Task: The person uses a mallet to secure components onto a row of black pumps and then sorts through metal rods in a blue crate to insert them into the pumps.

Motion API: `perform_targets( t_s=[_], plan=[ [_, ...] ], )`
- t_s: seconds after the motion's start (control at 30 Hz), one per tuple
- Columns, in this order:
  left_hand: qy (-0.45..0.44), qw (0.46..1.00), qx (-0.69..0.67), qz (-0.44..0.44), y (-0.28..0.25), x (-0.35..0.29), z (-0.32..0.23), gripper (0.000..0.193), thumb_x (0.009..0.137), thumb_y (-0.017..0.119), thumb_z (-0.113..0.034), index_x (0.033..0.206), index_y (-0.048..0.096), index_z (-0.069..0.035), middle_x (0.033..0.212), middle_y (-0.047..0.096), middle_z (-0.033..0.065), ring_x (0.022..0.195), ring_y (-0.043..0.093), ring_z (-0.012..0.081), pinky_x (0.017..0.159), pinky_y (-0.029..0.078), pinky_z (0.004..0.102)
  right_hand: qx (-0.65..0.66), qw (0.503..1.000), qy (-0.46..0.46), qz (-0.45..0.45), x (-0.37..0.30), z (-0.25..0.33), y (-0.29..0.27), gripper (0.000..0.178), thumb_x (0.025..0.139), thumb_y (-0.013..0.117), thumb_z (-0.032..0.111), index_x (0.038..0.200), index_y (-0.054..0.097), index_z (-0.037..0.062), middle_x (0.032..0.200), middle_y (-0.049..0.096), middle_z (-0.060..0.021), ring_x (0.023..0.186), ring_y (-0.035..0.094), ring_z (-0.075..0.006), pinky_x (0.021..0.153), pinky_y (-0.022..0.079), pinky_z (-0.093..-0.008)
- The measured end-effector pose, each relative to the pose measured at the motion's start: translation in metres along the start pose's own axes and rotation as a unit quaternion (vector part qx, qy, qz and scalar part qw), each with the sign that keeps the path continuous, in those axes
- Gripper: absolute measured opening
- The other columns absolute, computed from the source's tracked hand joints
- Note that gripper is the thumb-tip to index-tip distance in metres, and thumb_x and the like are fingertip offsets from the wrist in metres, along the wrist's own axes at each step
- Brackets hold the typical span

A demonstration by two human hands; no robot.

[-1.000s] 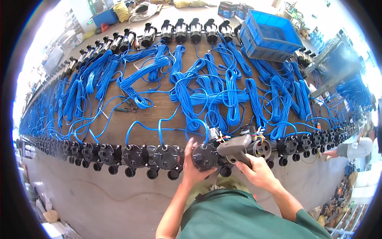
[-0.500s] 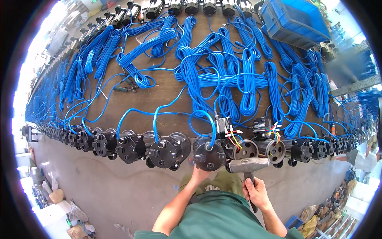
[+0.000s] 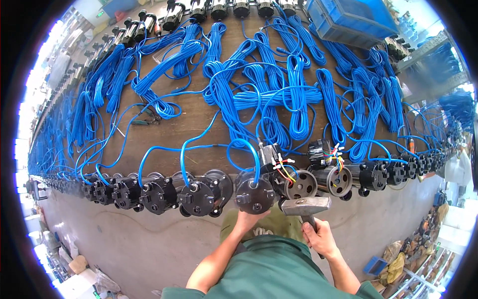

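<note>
At the near edge of the long wooden bench (image 3: 199, 124), the left hand (image 3: 247, 219) cups a black pump motor (image 3: 255, 196) from below. Just right of that motor, the right hand (image 3: 320, 238) is clenched around a hammer (image 3: 304, 206), its head level beside the end cap.

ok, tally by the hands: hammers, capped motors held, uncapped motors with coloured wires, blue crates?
hammer, in right hand: 1
capped motor, held by left hand: 1
uncapped motors with coloured wires: 2
blue crate: 1
Total: 5
</note>
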State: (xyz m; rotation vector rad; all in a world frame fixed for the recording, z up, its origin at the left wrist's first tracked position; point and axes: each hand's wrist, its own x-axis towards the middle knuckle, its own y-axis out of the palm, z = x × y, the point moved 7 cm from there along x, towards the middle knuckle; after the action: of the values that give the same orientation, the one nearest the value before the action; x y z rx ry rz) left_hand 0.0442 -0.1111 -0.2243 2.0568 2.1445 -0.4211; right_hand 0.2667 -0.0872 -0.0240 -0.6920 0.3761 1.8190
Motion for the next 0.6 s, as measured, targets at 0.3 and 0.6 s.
perform_targets(
  t_s=[0.3,0.6],
  plan=[
    [-0.256,0.957,-0.124,0.061,-0.002,-0.008,0.001,0.018,0.083,0.082,-0.010,0.093,0.068,-0.006,0.074,0.062,-0.0022,0.062,0.057,0.0084,0.052,0.044,0.0262,-0.104,0.991,-0.071,-0.036,-0.008,-0.004,-0.010,0.028,0.099,0.066,0.023,0.087,0.058,-0.0008,0.057,0.053,-0.0066,0.051,0.046,-0.0132,0.051,0.042,-0.0318],
    [0.003,0.996,-0.079,-0.051,0.000,0.001,0.024,0.027,0.080,0.082,-0.011,0.101,0.066,-0.010,0.081,0.061,-0.0030,0.066,0.054,0.0080,0.055,0.044,0.0254,-0.148,0.976,-0.147,-0.066,-0.018,0.000,-0.024,0.017,0.091,0.072,0.014,0.098,0.068,-0.0020,0.076,0.066,-0.0142,0.065,0.059,-0.0214,0.065,0.050,-0.0338]
  ],
)
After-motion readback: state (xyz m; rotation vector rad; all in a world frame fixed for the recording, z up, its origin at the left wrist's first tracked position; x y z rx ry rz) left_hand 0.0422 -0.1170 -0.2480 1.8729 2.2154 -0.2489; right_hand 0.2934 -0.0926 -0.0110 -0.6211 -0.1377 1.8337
